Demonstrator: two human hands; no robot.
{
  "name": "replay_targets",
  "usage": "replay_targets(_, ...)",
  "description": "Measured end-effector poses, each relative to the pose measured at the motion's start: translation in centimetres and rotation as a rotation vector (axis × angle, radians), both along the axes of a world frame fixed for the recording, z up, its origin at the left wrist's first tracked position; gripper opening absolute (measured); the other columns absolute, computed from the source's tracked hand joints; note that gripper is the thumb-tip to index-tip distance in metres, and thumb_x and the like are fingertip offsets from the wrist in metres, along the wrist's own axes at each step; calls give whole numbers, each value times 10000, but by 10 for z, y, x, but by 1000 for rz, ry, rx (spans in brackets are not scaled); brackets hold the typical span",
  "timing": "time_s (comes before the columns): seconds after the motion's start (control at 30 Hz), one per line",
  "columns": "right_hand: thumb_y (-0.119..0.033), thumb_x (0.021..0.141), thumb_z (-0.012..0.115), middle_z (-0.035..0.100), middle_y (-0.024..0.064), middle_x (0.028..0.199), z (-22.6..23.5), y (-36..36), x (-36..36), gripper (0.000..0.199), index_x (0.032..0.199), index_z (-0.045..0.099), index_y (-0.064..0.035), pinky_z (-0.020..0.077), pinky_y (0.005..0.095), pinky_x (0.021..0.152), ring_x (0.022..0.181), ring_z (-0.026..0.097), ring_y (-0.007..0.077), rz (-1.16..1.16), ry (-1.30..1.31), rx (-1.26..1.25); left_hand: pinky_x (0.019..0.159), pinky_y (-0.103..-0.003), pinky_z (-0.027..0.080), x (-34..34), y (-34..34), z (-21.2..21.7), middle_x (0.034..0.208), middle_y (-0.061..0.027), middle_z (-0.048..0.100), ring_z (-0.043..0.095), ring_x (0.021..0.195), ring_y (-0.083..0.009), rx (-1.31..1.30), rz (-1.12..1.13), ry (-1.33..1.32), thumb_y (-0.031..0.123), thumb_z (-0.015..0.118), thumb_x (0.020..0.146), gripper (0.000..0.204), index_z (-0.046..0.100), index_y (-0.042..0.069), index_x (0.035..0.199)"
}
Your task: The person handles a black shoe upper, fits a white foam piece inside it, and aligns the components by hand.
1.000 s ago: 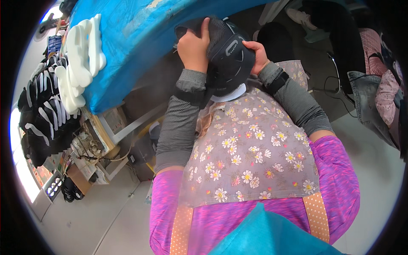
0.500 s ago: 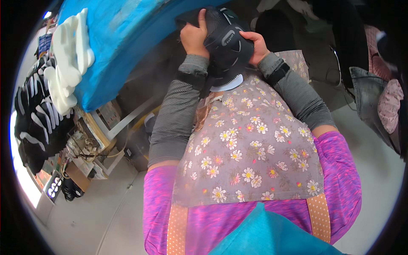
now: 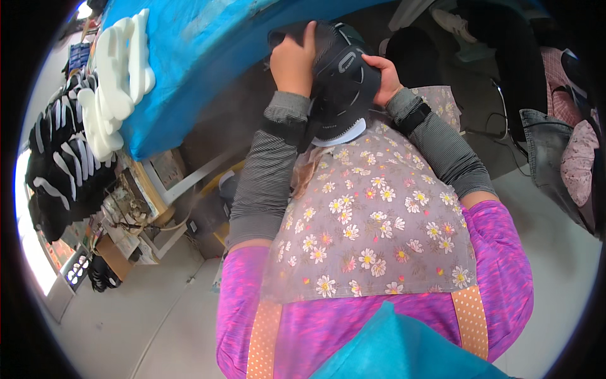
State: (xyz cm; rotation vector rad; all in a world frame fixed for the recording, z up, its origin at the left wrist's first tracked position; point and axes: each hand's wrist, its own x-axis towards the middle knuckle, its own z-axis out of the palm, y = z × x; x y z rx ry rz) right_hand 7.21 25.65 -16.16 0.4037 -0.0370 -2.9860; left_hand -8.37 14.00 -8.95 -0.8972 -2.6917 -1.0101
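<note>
Both my hands grip a black boot upper (image 3: pixel 341 95) with grey trim and a pale, toothed rim at its lower end. It is held above my lap, close to the edge of a blue-covered table (image 3: pixel 208 60). My left hand (image 3: pixel 293 66) is closed on its left side, with the thumb pointing up along it. On the right side, my right hand (image 3: pixel 386 79) is wrapped round the edge, thumb on top and the other fingers mostly hidden behind. The pale rim lies over my flowered apron (image 3: pixel 372 215).
White sole-shaped pieces (image 3: pixel 113 76) lie stacked at the table's left end. Beyond them are several black pieces with white strips (image 3: pixel 66 151). A cluttered wooden shelf (image 3: pixel 142 189) stands below the table. At the right, another person's dark-clad leg (image 3: pixel 505 57) is near hanging clothes (image 3: pixel 555 151).
The boot upper has turned slightly, its pale rim tilting up to the right. Both hands keep their hold and sit slightly lower and farther right in view.
</note>
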Motion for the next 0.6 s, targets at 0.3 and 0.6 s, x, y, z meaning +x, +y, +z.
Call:
replay_targets(0.3,-247,919,542,687,156,1125,-13,5,-4,373,1183,626,2,492,440,977,1023,668,282,35,-51,44,669,-397,527,-5,11,-33,830,-266,690,697,773,-368,252,95,-288,509,642,896,633,657,-124,908)
replay_targets(0.6,-264,917,525,596,187,1293,1,-10,-11,516,1351,497,14,421,440,1063,1173,589,318,-146,-9,85,707,-456,548,-5,5,-21,841,-199,706,675,759,-421,117,96,36,584,559,896,583,745,33,943)
